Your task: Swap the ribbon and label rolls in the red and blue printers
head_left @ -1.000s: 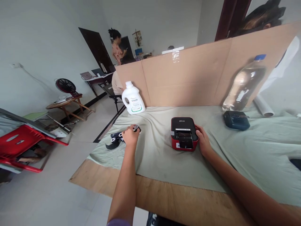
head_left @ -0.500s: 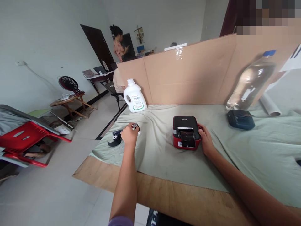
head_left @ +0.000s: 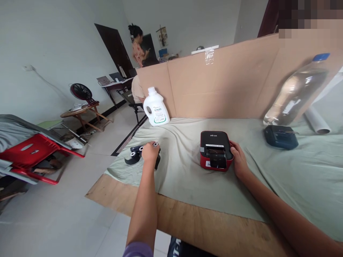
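Observation:
My left hand (head_left: 150, 152) is closed around a black roll with a white core (head_left: 156, 154), held just above the grey-green cloth (head_left: 182, 171). Two more black rolls (head_left: 134, 156) lie on the cloth right beside it, to the left. My right hand (head_left: 238, 160) rests against the right side of a small red and black label printer (head_left: 215, 150), fingers curled on its edge. The printer sits on the cloth at the middle of the table.
A white detergent bottle (head_left: 155, 107) stands at the back left against a cardboard wall (head_left: 222, 85). A clear plastic bottle (head_left: 297, 92), a dark blue device (head_left: 281, 137) and a white paper roll (head_left: 317, 121) are at the right. Another person (head_left: 138, 50) stands far behind; a red chair (head_left: 34, 157) is at left.
My left hand has lifted one black roll off the cloth, drawing it slightly toward me. The right hand stays on the printer. The view has shifted a little.

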### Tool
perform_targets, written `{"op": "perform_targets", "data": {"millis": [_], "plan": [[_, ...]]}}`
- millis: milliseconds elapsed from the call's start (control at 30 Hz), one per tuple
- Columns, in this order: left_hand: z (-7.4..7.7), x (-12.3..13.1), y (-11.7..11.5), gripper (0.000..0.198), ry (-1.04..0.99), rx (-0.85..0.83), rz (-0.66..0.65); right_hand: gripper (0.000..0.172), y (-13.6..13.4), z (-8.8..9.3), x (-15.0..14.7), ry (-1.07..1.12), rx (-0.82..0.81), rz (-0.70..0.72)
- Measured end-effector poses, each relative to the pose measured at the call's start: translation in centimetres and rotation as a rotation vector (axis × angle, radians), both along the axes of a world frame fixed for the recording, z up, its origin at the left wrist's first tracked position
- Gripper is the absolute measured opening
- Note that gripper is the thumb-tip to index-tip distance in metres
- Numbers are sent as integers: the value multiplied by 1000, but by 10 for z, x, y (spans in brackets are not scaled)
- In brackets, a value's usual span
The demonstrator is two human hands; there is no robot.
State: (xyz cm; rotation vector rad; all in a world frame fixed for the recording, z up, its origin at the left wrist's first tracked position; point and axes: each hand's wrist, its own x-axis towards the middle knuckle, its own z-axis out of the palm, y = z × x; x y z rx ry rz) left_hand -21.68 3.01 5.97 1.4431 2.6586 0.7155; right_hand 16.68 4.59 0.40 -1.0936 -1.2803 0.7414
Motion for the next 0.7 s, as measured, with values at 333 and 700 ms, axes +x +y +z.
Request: {"op": "perform_targets", "data": {"millis": [333, 700], "plan": [[17, 38, -18, 45, 105, 197, 4, 49, -1, -12, 7, 55, -26, 79], [5, 138, -17, 43, -930, 300, -775, 85, -12, 15, -34, -441, 280, 207]]}}
